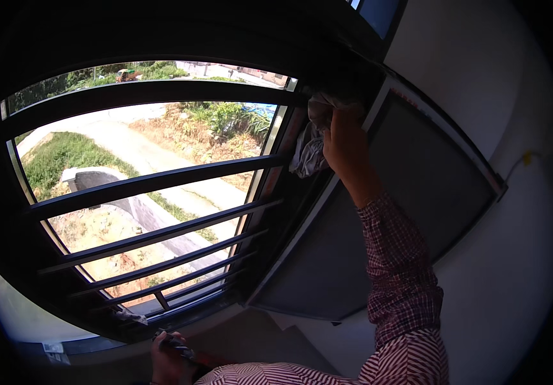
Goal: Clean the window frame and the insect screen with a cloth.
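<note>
My right hand [348, 149] is raised and closed on a crumpled grey cloth [309, 151]. The cloth lies against the dark window frame [276, 211] at its right side, near the end of an upper crossbar [161, 98]. Deep shadow hides the upper part of the cloth and some of my fingers. Low at the bottom of the view, my left hand [163, 361] grips a dark handheld object [178, 345]. Its kind cannot be made out in the dim light.
Several dark horizontal bars [156, 187] span the window opening. A framed dark mesh screen panel [401, 183] stands out on the right, beside a pale wall [512, 269]. Outside lie a pale dirt track [132, 139], plants and a curved low wall [151, 214].
</note>
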Demonstrator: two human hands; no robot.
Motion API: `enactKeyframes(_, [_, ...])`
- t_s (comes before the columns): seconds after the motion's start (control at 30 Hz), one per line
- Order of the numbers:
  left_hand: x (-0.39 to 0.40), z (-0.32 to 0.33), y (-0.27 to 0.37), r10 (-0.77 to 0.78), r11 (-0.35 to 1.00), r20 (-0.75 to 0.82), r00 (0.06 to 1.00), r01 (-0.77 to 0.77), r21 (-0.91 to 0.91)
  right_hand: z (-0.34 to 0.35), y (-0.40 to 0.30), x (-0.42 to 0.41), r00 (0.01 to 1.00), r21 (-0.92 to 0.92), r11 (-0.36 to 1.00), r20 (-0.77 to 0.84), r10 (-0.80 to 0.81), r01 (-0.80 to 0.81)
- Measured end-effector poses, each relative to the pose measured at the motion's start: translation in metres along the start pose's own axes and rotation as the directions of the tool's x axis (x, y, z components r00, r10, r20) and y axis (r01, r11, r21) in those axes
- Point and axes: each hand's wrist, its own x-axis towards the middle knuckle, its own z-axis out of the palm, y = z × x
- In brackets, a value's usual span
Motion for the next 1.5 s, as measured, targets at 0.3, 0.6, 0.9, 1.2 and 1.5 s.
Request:
enactKeyframes(0.3, [0.002, -0.017, -0.008, 0.016, 0.999, -0.069, 0.998, -0.019, -0.045, -0.043, 0.015, 0.054, 0.984, -0.310, 0.948, -0.128, -0.122, 0.077])
enactKeyframes(0.6, [-0.003, 0.032, -0.014, -0.171, 0.985, 0.065, 0.983, 0.172, -0.006, -0.039, 0.033, 0.040, 0.955, -0.484, 0.827, 0.067, -0.290, 0.285])
enactKeyframes(0.9, [0.035, 0.042, -0.040, -0.191, 0.980, -0.046, 0.981, 0.193, 0.050, -0.045, 0.027, 0.084, 0.933, -0.506, 0.785, 0.226, -0.279, 0.357])
enactKeyframes(1.2, [0.034, 0.024, -0.027, -0.118, 0.993, -0.058, 0.991, 0.117, -0.013, -0.010, 0.002, 0.035, 0.923, -0.554, 0.739, 0.267, -0.278, 0.383])
enactKeyframes(1.5, [0.005, 0.007, -0.008, 0.062, 0.997, -0.093, 0.994, -0.066, -0.041, -0.002, -0.033, -0.030, 0.743, -0.246, 0.962, 0.664, 0.079, 0.117])
